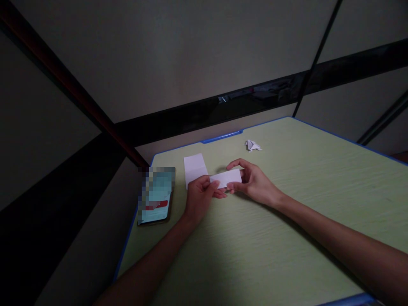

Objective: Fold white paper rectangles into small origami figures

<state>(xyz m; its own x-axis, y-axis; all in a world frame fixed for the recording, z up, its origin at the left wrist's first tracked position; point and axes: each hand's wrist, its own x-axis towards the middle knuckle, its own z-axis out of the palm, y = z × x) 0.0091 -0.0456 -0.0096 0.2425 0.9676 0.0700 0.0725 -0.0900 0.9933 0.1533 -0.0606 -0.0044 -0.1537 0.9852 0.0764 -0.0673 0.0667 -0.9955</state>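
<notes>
Both of my hands grip a folded strip of white paper just above the green table. My left hand pinches its left end, thumb on the front face and fingers behind. At the right end, my right hand has its thumb along the lower edge, with some fingers hidden behind the strip and the index finger raised. Behind my left hand lies another white sheet of paper with a crease across it. A small folded paper figure sits farther back, beyond my right hand.
A phone with a lit, partly blurred screen lies near the left edge of the green table. Blue trim runs around the tabletop, with a blue strip at the back edge. Beige panels with dark bands stand behind.
</notes>
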